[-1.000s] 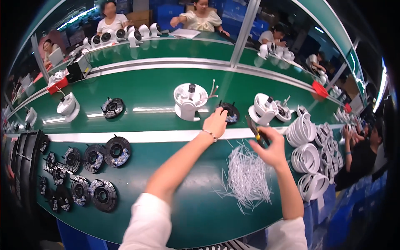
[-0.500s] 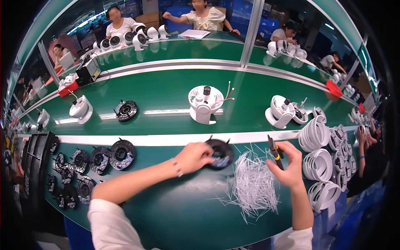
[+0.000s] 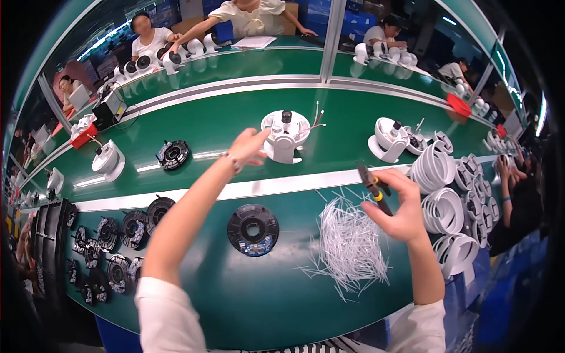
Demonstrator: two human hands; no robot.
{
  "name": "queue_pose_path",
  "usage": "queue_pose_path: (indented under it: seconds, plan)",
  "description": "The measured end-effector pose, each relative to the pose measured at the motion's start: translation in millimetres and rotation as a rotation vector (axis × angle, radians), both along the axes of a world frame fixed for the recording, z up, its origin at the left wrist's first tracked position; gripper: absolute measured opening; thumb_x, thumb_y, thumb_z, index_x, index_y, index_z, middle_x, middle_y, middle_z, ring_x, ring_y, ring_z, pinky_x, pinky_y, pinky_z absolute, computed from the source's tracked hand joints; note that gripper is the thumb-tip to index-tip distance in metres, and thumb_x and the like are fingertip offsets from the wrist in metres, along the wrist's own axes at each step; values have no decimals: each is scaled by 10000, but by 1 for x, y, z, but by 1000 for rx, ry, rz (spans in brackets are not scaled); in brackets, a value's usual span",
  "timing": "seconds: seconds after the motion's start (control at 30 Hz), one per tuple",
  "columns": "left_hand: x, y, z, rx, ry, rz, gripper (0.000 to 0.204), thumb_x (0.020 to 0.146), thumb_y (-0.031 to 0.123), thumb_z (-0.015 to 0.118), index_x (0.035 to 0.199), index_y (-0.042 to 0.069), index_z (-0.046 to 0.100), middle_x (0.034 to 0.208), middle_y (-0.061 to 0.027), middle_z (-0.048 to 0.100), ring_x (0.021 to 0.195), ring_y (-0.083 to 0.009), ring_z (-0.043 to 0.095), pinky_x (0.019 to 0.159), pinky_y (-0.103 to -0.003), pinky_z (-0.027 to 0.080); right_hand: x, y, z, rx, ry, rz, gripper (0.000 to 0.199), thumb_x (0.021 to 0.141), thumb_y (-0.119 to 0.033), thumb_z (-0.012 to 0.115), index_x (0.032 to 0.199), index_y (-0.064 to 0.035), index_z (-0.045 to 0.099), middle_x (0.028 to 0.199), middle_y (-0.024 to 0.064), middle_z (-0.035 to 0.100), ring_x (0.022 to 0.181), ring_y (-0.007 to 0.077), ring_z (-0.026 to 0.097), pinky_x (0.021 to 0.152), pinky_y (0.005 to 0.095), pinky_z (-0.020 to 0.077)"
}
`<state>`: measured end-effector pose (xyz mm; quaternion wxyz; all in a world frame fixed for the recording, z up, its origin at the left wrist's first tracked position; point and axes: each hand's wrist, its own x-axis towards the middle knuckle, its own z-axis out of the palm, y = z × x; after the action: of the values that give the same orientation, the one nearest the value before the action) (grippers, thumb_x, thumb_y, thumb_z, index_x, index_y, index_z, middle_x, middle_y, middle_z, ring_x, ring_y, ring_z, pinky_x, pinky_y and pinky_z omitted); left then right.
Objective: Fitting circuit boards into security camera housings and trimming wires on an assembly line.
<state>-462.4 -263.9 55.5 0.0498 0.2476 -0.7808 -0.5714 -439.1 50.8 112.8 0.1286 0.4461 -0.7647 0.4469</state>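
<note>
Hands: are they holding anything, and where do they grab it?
The right hand grips a small hand tool by its yellow-and-black handle. The left hand holds nothing, reaching toward a white housing.

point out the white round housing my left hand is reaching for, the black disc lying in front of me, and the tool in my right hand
white round housing (image 3: 285,136), head view, on its upright middle part.
black disc (image 3: 253,229), head view, on its ring by the centre hole.
tool (image 3: 371,185), head view, on its handle above the right hand (image 3: 400,206).

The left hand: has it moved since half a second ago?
Yes. The left hand has left the black disc on the near table and reached away over the white strip, toward the white housing.
</note>
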Motion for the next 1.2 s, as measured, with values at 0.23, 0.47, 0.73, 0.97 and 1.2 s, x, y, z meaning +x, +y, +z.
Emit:
queue_pose_path:
  seconds: [0.23,0.47,0.73,0.97,1.2]
  plan:
    - [-63,-6,-48,363,30,82,331,841,330,377,980,65,517,917,-67,536,729,-183,541,543,-239,473,7,0,3,122,-45,-55,381,586,-145,716,910,19,602,802,125,597,747,232,603,687,304,468]
    - [-6,30,-12,457,125,-171,387,743,-76,368,1128,-40,377,1029,-199,536,826,-287,618,708,-392,549,-19,-26,-21,259,170,-339,346,597,-217,687,865,-15,602,806,104,553,787,269,530,694,364,413]
    - [64,67,3,356,226,-171,492,747,-83,387,1215,-5,258,1153,-175,441,977,-281,551,720,-373,551,-30,-49,-48,469,498,-619,279,528,-203,679,710,-34,552,744,88,501,740,237,488,628,347,357]
    - [85,81,-4,156,445,-84,536,722,-52,421,1232,-7,265,1151,-152,426,976,-241,530,689,-310,535,-10,-44,-37,581,394,-708,282,563,-227,674,737,-29,573,764,100,518,743,250,503,638,359,376]
    - [94,83,-21,-318,634,-121,593,707,4,453,1260,-40,243,1198,-233,374,1137,-332,385,954,-356,318,4,-46,-25,579,418,-708,262,560,-233,677,716,-38,598,727,99,548,716,242,537,600,341,385]
